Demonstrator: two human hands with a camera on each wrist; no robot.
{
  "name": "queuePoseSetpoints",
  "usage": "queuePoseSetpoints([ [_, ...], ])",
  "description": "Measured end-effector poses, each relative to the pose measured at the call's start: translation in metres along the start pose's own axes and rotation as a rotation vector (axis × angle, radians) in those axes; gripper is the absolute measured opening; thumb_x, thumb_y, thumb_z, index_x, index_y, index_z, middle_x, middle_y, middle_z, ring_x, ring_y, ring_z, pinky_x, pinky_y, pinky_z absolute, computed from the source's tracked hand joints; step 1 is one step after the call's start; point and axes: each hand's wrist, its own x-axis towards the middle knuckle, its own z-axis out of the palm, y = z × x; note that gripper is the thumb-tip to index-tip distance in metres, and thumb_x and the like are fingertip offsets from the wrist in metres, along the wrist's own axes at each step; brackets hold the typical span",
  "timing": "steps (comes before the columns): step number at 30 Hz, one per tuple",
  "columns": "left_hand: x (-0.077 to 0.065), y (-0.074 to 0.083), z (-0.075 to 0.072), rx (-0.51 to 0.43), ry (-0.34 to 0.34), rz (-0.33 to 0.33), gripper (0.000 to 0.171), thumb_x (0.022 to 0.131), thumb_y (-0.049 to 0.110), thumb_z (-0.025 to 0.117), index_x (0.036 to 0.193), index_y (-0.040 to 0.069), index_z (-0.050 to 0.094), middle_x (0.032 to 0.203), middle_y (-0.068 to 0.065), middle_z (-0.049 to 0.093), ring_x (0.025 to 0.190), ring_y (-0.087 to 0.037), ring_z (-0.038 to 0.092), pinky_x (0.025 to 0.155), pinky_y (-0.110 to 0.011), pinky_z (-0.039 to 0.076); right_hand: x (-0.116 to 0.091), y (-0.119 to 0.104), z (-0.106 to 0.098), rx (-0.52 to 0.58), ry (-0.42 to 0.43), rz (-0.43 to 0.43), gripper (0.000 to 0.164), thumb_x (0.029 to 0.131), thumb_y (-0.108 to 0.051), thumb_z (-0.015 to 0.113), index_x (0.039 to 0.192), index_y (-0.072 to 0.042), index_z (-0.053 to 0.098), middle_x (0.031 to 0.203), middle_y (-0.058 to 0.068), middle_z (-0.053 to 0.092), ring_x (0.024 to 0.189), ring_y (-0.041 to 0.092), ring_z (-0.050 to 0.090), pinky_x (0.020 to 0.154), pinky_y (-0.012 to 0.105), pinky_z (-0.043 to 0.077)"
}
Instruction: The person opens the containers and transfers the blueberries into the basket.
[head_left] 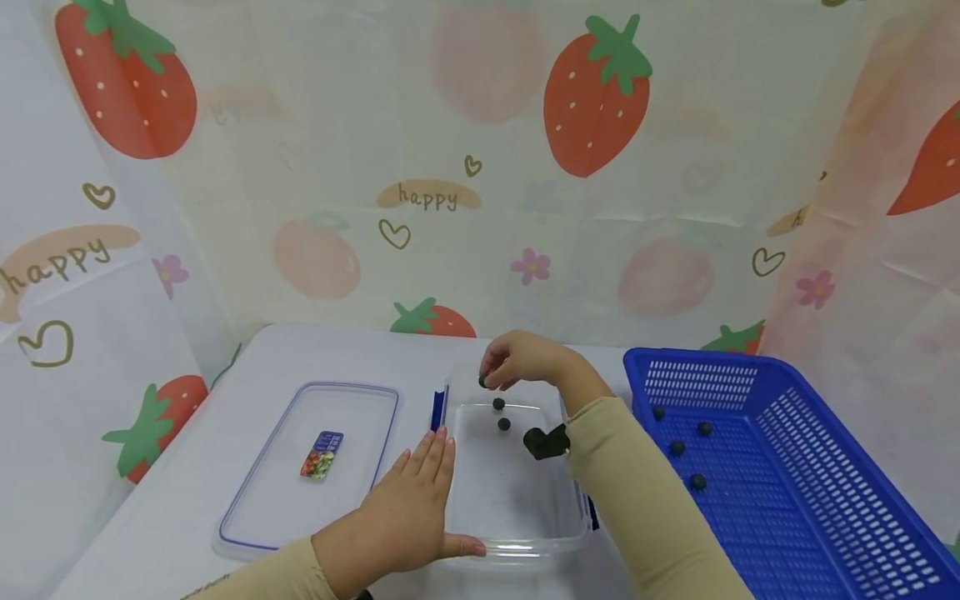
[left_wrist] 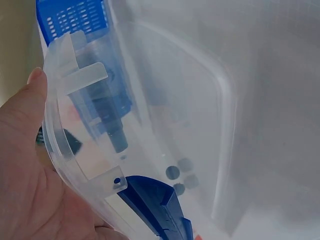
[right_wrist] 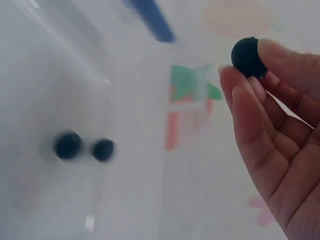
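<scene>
My right hand [head_left: 525,360] pinches a dark round blueberry [right_wrist: 248,57] between thumb and fingertips, above the far end of a clear plastic box [head_left: 517,546]. Inside the box, two more blueberries, one nearer [head_left: 504,424] and one farther [head_left: 498,404], lie close together near that end. Along the box's left rim rests my left hand [head_left: 416,500], its fingers straight and its thumb stretched over the front corner. A blue clip [left_wrist: 155,200] hangs from the box's side in the left wrist view, with the left palm beside the rim.
To the right stands a blue perforated basket [head_left: 780,500] with several blueberries [head_left: 699,482] in it. A clear lid [head_left: 247,500] with a blue seal and a printed label [head_left: 322,455] lies left of the box. A strawberry-print curtain [head_left: 480,208] closes off the table's back and sides.
</scene>
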Motion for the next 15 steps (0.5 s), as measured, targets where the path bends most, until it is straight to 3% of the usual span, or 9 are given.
queuePoseSetpoints([
  [8, -0.002, 0.001, -0.003, 0.008, 0.019, 0.007, 0.118, 0.067, 0.085, 0.032, 0.143, -0.004, 0.018, 0.15, -0.022, 0.01, 0.138, -0.035, 0.009, 0.106, -0.051, 0.022, -0.042, -0.002, -0.041, 0.094, 0.035, -0.08, 0.012, 0.082, -0.007, 0.067, 0.092, -0.003, 0.062, 0.089, 0.011, 0.064, 0.084, 0.023, 0.063, 0.079, 0.033, 0.051],
  [15, -0.003, 0.002, -0.002, 0.006, 0.014, 0.009, 0.116, 0.069, 0.083, 0.037, 0.143, -0.005, 0.017, 0.15, -0.022, 0.009, 0.138, -0.035, 0.01, 0.106, -0.051, 0.022, -0.08, 0.012, -0.069, 0.076, 0.084, -0.128, 0.018, 0.081, -0.012, 0.069, 0.095, -0.003, 0.062, 0.091, 0.011, 0.063, 0.088, 0.026, 0.061, 0.08, 0.036, 0.049],
])
